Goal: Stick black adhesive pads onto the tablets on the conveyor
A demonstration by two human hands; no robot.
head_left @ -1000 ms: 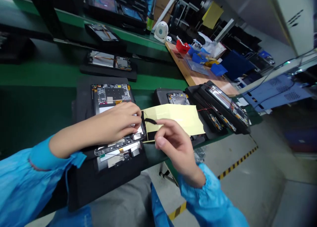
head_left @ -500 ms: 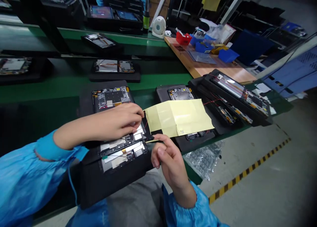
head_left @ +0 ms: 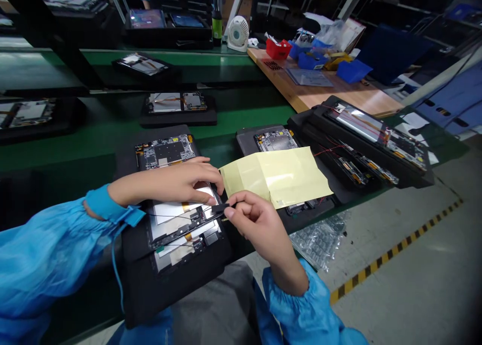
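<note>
My right hand (head_left: 259, 224) pinches a small black strip, which looks like tape (head_left: 218, 209), between thumb and fingertips. The strip's free end lies over the right side of an opened tablet (head_left: 167, 219) with its inner parts showing. My left hand (head_left: 184, 182) lies across this tablet, fingers bent over its right edge and thumb on the inner face near the strip. Under it, closer to me, another opened tablet (head_left: 181, 254) shows on a black foam pad (head_left: 169, 295). Beside my hands, a creased yellow release sheet (head_left: 289, 177) covers part of another tablet.
More opened tablets on black foam lie on the green bench (head_left: 241, 115), including a wired stack (head_left: 361, 129) at right. A wooden board (head_left: 305, 91) carries a red bin (head_left: 277, 48) and blue bins (head_left: 352, 71). A white fan (head_left: 238, 32) stands behind. Clear plastic trays (head_left: 320, 239) sit at the bench edge.
My right hand has moved up and closed its fingertips on the black strip, bringing it over the tablet edge. My left thumb has spread away from its fingers. The view has shifted slightly.
</note>
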